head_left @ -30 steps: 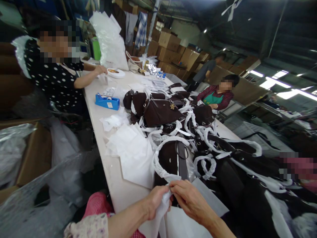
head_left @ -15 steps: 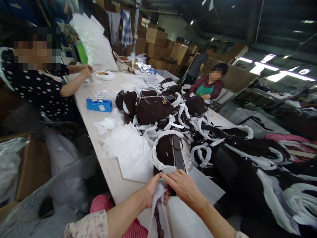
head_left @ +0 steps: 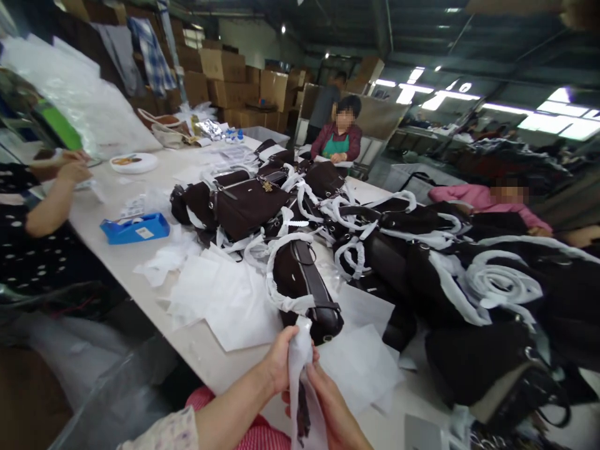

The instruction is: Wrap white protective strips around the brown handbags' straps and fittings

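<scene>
A dark brown strap (head_left: 304, 415), which looks braided, lies lengthwise inside a strip of white wrapping paper (head_left: 299, 356). My left hand (head_left: 279, 361) grips the paper-covered upper end from the left, its thumb on top. On the other side my right hand (head_left: 327, 390) is closed along the strip's right edge, a little lower; some of its fingers are hidden behind the paper. Just beyond my hands lies a dark brown handbag (head_left: 293, 275) with a white-wrapped handle (head_left: 273, 284). Loose sheets of white paper (head_left: 225, 300) spread to its left.
A pile of dark bags (head_left: 248, 209) with white-wrapped handles covers much of the table (head_left: 187, 337). A blue tape dispenser (head_left: 135, 229) stands at the left. Co-workers sit around the table: one in spotted clothing, one in a green apron (head_left: 336, 145), one in pink (head_left: 457, 195).
My view has swung to the right. My right hand has come down from the strip's upper end to its right edge, while my left hand still holds the top.
</scene>
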Tool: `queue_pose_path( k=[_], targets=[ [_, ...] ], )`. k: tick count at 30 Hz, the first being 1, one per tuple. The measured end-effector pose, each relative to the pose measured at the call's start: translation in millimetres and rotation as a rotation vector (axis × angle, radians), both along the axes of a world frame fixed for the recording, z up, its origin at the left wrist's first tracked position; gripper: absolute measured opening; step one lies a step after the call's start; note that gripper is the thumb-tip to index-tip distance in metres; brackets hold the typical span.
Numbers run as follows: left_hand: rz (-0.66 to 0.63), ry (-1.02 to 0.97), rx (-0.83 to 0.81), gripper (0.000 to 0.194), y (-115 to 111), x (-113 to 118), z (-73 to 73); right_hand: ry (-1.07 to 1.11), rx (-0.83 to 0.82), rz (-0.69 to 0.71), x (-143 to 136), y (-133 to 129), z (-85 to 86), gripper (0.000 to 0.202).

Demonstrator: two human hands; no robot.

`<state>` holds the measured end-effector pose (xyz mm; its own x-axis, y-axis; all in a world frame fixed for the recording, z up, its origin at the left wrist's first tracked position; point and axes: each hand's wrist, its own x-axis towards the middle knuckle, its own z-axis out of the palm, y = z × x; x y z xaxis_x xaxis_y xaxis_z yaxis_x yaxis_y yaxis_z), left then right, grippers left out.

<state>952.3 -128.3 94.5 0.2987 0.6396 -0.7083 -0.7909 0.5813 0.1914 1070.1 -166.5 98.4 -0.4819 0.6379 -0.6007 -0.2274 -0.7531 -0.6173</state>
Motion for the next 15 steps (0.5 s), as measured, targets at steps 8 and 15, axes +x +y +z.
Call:
queue_pose_path(
  k=[8, 15],
  targets=[
    [-0.141, -0.053, 0.244, 0.044, -23, -9, 0.5, -0.303, 0.29, -0.2, -9, 0, 1.3, 0.045],
    [-0.156, 0.103, 0.311, 0.044, -43, -8, -3.5, -0.409, 0.409, -0.202, -11, -12, 3.7, 0.047]
  ],
)
